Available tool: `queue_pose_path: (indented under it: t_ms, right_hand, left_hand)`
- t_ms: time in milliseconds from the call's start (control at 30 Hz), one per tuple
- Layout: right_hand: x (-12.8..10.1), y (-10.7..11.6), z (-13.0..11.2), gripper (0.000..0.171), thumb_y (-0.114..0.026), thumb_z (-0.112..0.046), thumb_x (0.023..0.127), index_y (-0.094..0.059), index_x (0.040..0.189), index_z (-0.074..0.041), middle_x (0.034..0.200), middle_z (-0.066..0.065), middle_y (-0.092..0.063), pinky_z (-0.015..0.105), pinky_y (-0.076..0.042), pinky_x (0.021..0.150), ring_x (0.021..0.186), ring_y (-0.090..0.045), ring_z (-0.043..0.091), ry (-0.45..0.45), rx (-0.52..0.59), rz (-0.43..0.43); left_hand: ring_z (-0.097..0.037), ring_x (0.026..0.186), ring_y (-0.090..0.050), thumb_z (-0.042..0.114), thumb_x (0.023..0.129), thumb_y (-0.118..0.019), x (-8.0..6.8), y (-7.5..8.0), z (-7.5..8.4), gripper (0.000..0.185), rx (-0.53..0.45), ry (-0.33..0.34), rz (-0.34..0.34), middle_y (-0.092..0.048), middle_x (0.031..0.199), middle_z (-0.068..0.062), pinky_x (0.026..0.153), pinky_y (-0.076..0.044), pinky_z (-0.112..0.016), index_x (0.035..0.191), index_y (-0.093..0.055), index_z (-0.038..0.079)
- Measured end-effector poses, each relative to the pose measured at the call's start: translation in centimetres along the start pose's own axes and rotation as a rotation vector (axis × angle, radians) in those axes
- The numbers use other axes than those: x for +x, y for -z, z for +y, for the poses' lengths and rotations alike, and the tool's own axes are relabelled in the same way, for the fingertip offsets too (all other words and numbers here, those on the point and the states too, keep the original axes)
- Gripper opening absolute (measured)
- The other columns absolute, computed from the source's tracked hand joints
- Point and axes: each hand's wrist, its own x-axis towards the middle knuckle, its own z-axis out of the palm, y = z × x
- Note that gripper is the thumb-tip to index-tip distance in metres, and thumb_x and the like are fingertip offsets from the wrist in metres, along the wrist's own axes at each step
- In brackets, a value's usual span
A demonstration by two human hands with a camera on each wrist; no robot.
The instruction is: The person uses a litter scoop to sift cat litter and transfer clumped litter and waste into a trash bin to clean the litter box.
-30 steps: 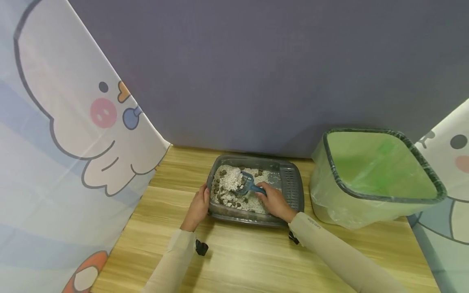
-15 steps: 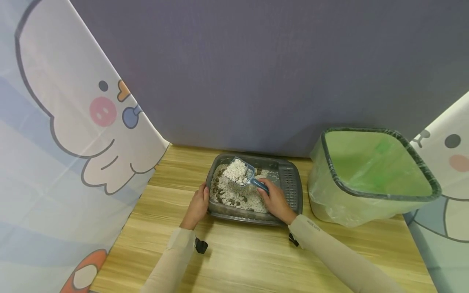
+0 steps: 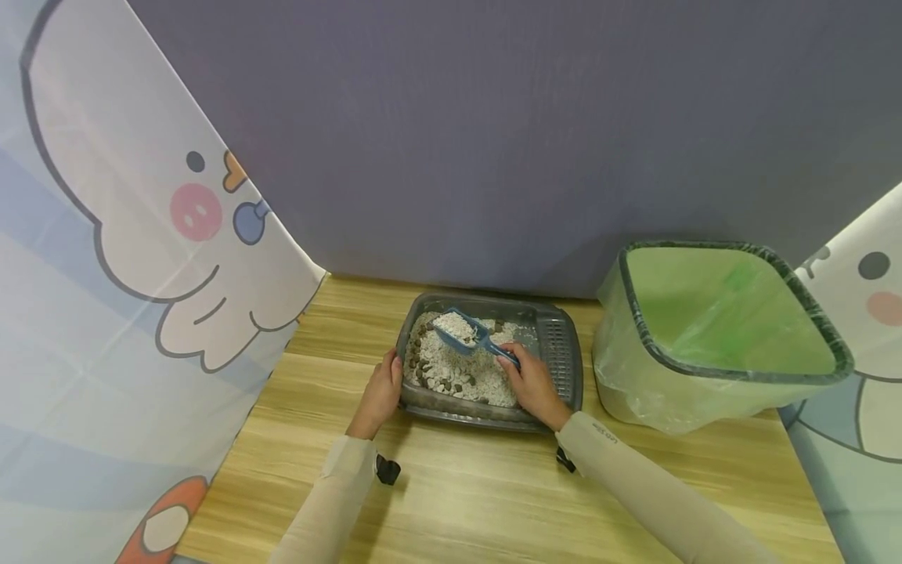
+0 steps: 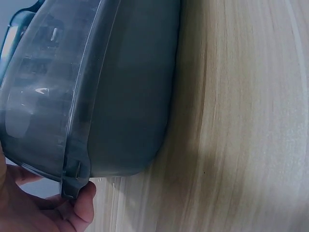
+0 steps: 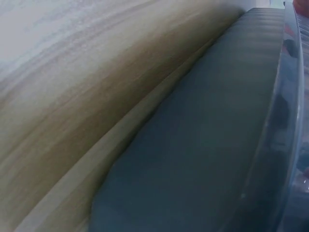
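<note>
A dark grey litter box (image 3: 451, 406) holds pale granular litter (image 3: 493, 384) with several brown clumps (image 3: 416, 365) along its left part. My left hand (image 3: 380, 394) grips the box's left rim; in the left wrist view the fingers (image 4: 84, 205) curl round the rim's corner clip. With my right hand (image 3: 533, 384) I hold a blue litter scoop (image 3: 499, 352) by its handle, over the litter. Its head carries a mound of pale litter (image 3: 454, 326). In the right wrist view only the box's outer wall (image 5: 193, 145) and rim show; that hand is mostly out of sight.
A large bin (image 3: 655, 392) with a dark rim and a translucent green liner stands right of the box. Behind the wooden table (image 3: 465, 501) rises a grey wall (image 3: 451, 141). A printed cartoon curtain (image 3: 141, 258) borders the left side.
The scoop has come up out of the litter with a heaped load. Over the last half second that heap has become smaller and the scoop has shifted slightly. My left hand stays on the rim.
</note>
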Motion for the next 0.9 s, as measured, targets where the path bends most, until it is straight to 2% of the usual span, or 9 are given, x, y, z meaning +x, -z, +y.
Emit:
queue_pose_path:
  t_ms: [267, 533, 900]
  right_hand:
    - [-0.04, 0.09, 0.12, 0.029, -0.055, -0.022, 0.097, -0.053, 0.122, -0.009, 0.069, -0.004, -0.046, 0.029, -0.034, 0.047, 0.049, -0.038, 0.010, 0.023, 0.019, 0.008]
    - [0.10, 0.14, -0.10, 0.033, -0.062, -0.008, 0.091, -0.052, 0.122, -0.008, 0.077, -0.001, -0.050, 0.032, -0.035, 0.052, 0.055, -0.041, 0.013, 0.047, 0.020, 0.063]
    - [-0.02, 0.23, -0.39, 0.034, -0.059, -0.002, 0.092, -0.050, 0.125, -0.001, 0.091, 0.008, -0.052, 0.036, -0.039, 0.059, 0.067, -0.046, 0.017, 0.054, 0.059, 0.090]
  left_hand:
    - [-0.048, 0.112, -0.046, 0.028, 0.105, -0.024, 0.05, 0.11, 0.23, 0.051, -0.002, 0.017, -0.014, -0.045, 0.125, -0.034, 0.091, -0.036, -0.059, 0.144, -0.028, -0.004]
    - [-0.048, 0.114, -0.046, 0.031, 0.105, -0.023, 0.13, 0.07, 0.08, 0.052, -0.002, 0.008, -0.005, -0.045, 0.126, -0.034, 0.092, -0.036, -0.058, 0.144, -0.029, -0.003]
    - [-0.047, 0.114, -0.047, 0.032, 0.105, -0.023, 0.05, -0.01, -0.10, 0.052, -0.004, 0.005, 0.004, -0.046, 0.125, -0.033, 0.092, -0.036, -0.058, 0.144, -0.030, -0.002]
